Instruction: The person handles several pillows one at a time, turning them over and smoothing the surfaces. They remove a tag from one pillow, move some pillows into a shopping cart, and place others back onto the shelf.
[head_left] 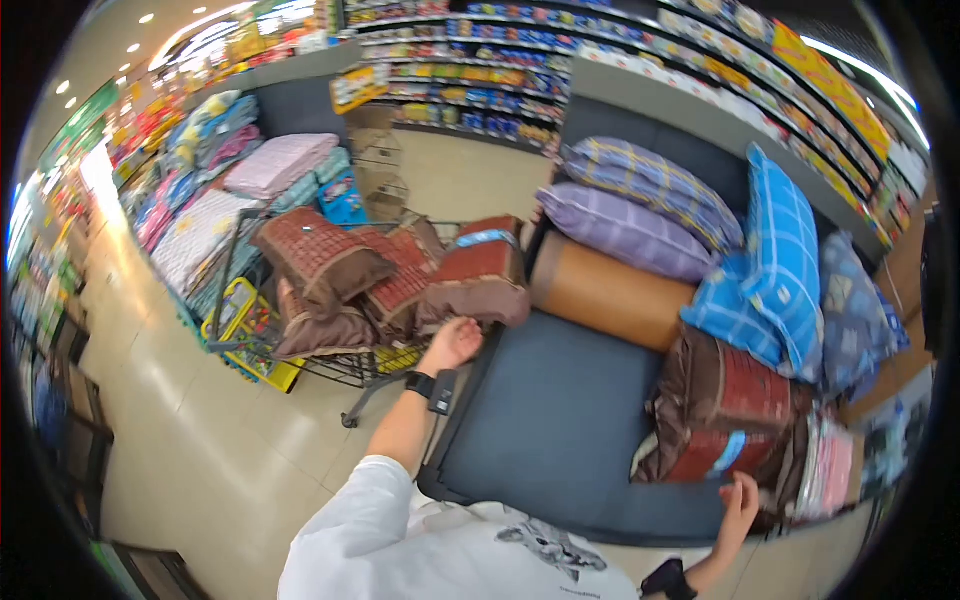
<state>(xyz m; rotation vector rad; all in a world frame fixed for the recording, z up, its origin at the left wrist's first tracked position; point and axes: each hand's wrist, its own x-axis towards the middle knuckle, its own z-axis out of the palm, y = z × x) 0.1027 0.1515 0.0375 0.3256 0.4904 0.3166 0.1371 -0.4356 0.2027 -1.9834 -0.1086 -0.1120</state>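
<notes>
My left hand is just below a brown and red pillow with a light blue band, which lies at the near end of a shopping cart. Its fingers are loosely curled, with nothing in them. More brown and red pillows are heaped in the cart. On the right, my right hand has its fingers raised and apart, close to a stack of similar brown pillows. That stack rests on the corner of a dark grey display platform.
A rolled brown mat lies across the platform behind purple plaid pillows. Blue plaid pillows lean at the right. Folded bedding fills another display beyond the cart. Stocked shelves line the back. Tiled floor runs along the left.
</notes>
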